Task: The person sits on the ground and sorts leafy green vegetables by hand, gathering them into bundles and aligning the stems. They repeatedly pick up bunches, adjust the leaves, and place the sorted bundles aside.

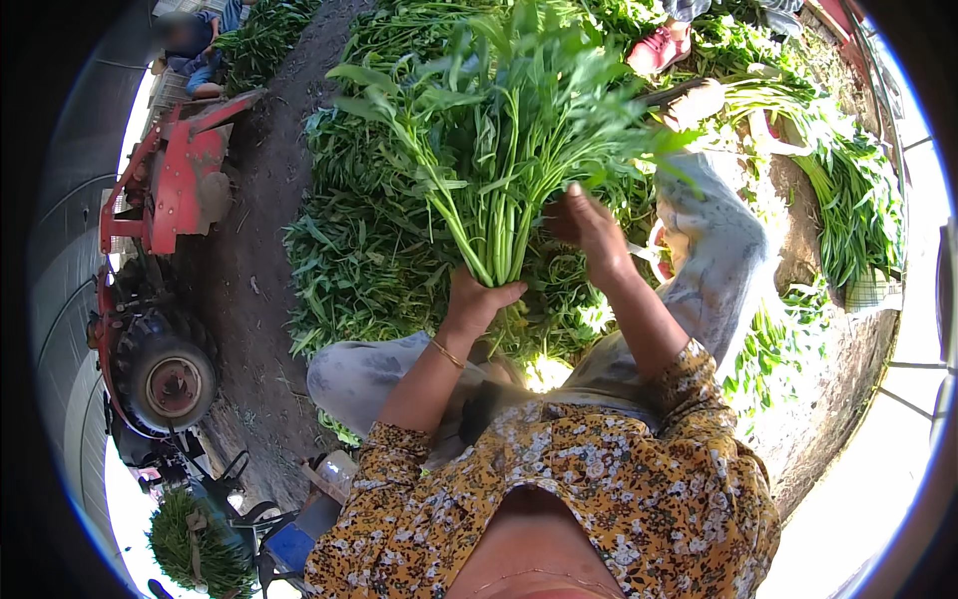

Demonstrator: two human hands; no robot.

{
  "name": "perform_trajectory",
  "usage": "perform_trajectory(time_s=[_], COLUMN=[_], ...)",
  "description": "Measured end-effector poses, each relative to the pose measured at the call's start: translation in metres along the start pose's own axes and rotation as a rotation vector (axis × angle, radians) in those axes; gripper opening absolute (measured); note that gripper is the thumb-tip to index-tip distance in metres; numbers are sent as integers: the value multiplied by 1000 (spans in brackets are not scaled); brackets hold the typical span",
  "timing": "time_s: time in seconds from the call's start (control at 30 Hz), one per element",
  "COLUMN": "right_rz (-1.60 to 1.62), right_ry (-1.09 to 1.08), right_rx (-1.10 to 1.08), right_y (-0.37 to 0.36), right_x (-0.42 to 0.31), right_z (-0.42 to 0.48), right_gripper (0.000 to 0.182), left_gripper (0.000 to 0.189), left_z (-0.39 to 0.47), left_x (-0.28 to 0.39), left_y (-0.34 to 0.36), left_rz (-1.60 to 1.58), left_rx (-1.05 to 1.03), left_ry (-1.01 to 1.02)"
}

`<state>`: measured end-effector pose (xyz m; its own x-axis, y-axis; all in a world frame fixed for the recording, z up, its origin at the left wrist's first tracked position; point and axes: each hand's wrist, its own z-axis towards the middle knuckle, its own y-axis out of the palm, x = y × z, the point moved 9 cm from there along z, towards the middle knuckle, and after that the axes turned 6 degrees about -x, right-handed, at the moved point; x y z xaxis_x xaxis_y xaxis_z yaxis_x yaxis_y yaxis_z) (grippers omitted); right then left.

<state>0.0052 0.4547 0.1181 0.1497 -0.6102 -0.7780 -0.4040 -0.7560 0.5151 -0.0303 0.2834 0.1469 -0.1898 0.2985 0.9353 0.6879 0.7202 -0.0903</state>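
Note:
My left hand (477, 302) is closed around the lower stems of an upright bunch of leafy greens (497, 217), which look like water spinach. The leaves fan out above the fist, and their tops are blurred. To the right of the stems is my right hand (596, 233), its thumb raised and its blurred fingers turned toward the bunch. I see nothing held in it, and whether it touches the outer stems is unclear. Beneath both hands spreads a large heap of loose greens (359, 262), reaching up to my bent legs.
A red tractor implement (191, 180) and a rubber-tyred wheel (168, 382) stand at left on bare soil. Tied greens (198, 543) lie lower left. More bundled greens (853, 202) lie at right. A person (196, 52) sits upper left; another person's red shoe (658, 51) shows at top right.

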Motion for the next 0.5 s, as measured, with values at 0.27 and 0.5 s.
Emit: perform_trajectory(time_s=[0.27,0.5], right_rz=[-1579,-1723], right_ry=[-597,-765], right_rx=[21,86], right_y=[67,32], right_x=[-95,-73], right_z=[-13,27], right_gripper=[50,22], left_gripper=[33,34], left_z=[-3,-3], left_x=[18,16], left_y=[-18,-25], left_rz=[238,265], left_rx=[51,-75], left_ry=[16,-128])
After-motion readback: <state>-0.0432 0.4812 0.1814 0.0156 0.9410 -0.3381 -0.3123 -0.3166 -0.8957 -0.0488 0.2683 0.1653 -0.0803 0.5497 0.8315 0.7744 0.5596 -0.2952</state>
